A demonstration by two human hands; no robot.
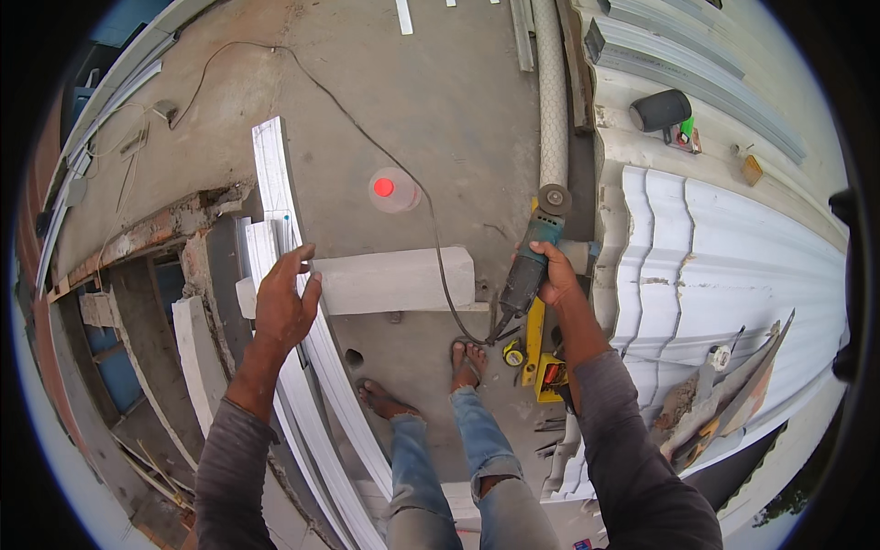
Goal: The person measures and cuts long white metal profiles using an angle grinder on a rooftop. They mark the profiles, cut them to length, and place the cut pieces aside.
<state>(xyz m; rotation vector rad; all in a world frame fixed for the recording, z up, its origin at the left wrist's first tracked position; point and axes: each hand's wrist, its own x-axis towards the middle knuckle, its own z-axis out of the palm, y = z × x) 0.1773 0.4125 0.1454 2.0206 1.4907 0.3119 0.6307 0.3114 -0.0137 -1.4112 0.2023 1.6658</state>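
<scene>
My right hand (555,273) is wrapped round the body of a teal and black angle grinder (524,282). Its round disc (555,199) points away from me, and a dark cable (438,247) loops from its back end across the floor. On the left, my left hand (288,301) is over long white metal profiles (272,170), thumb and fingers apart; whether it presses on them I cannot tell. Those profiles lie across a pale rectangular block (394,280), which the left fingertips are close to.
A clear bottle with a red cap (385,187) stands beyond the block. Near my feet are a tape measure (513,352) and a yellow spirit level (533,344). White corrugated sheets (724,266) lie at right, with a dark cup (662,110) beyond. An opening with broken edges (137,339) is at left.
</scene>
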